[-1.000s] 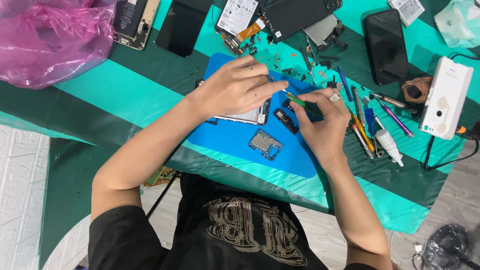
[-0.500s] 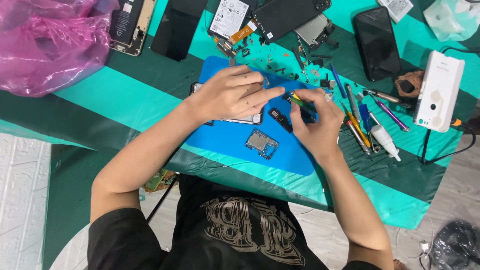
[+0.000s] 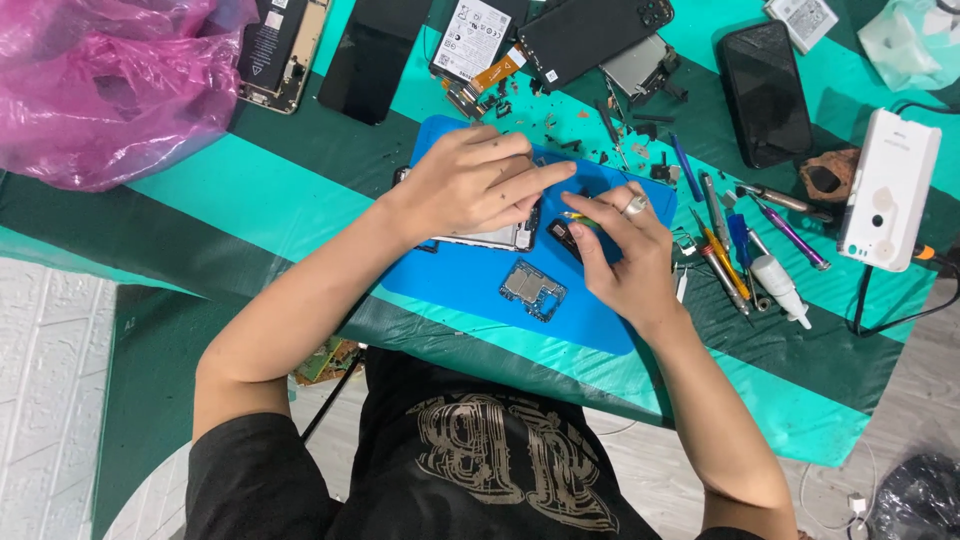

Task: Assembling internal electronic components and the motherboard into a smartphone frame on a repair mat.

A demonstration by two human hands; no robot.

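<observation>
Left hand (image 3: 478,185): laid flat, fingers spread, on the opened phone frame (image 3: 495,236) at the blue mat's (image 3: 450,280) centre.
Right hand (image 3: 622,250): fingers pressed together, pinching a thin yellow-green tool (image 3: 578,218) at 3 o'clock of the frame.
Circuit board (image 3: 533,289): loose on the mat, at 5 o'clock of the frame.
Tools (image 3: 730,255): clustered at 3 o'clock of the mat.

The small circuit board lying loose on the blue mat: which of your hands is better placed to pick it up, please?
Probably the right hand: the circuit board lies just beside its wrist, though it holds a small tool. The left hand rests on the phone frame.
</observation>
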